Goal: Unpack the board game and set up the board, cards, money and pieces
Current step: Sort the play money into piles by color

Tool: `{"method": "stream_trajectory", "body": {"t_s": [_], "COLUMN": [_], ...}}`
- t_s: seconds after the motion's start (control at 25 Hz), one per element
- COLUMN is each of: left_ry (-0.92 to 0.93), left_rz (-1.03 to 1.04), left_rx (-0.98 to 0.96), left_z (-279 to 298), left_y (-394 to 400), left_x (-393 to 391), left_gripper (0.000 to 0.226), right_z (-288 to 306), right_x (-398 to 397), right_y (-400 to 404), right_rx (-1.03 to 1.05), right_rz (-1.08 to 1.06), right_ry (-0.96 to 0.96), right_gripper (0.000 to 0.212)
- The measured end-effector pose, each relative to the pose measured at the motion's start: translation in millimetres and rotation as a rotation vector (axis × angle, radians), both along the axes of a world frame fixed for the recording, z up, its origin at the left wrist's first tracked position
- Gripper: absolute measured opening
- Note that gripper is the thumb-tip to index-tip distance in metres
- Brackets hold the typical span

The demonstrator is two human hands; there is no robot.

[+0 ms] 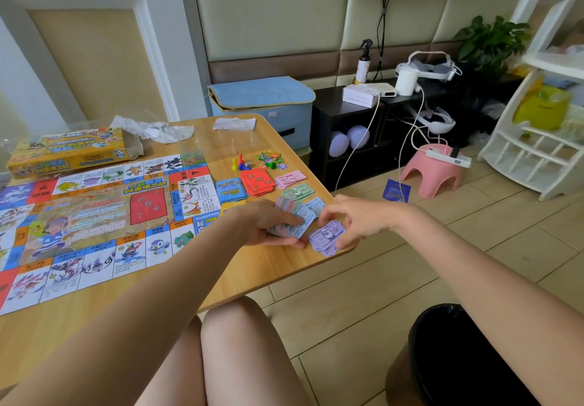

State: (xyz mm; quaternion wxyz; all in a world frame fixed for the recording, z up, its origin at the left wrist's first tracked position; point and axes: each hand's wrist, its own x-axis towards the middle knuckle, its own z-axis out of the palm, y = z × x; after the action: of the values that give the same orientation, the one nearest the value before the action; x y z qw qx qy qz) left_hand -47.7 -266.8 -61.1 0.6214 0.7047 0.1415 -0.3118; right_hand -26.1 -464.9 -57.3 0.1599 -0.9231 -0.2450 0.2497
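Observation:
The colourful game board lies unfolded on the wooden table. To its right sit a blue card stack, a red card stack, pink notes, green notes and coloured pawns. My left hand grips a mixed bundle of play money near the table's right edge. Beside it, my right hand pinches purple notes that lie in a small pile by the corner.
The yellow game box lies at the table's far left with crumpled wrapping behind it. Off the table stand a blue storage box, a black shelf unit, a pink stool and a black bin.

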Motion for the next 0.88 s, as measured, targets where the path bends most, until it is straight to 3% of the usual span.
{"method": "stream_trajectory", "body": {"t_s": [0.16,0.28,0.44,0.64,0.88], "left_ry": [-0.018,-0.034,-0.009,-0.015,-0.008], "left_rz": [0.019,0.022,-0.007,-0.021,0.039], "left_rx": [-0.003,0.022,0.021,-0.041,0.002], "left_z": [-1,0,-2,-4,0], "left_y": [0,2,3,-6,4], "left_x": [4,6,4,3,4], "left_gripper": [0.024,0.025,0.030,0.021,0.033], "right_z": [-3,-2,-4,-9,-2], "right_x": [2,6,7,5,4], "right_y": [5,7,5,7,6], "right_rx": [0.101,0.024,-0.059,-0.007,-0.050], "right_rz": [-0.046,-0.006,0.022,0.025,0.048], "right_ry": [-0.011,-0.109,-0.079,-0.135,-0.099], "right_gripper": [0.036,0.038,0.052,0.044,0.041]}}
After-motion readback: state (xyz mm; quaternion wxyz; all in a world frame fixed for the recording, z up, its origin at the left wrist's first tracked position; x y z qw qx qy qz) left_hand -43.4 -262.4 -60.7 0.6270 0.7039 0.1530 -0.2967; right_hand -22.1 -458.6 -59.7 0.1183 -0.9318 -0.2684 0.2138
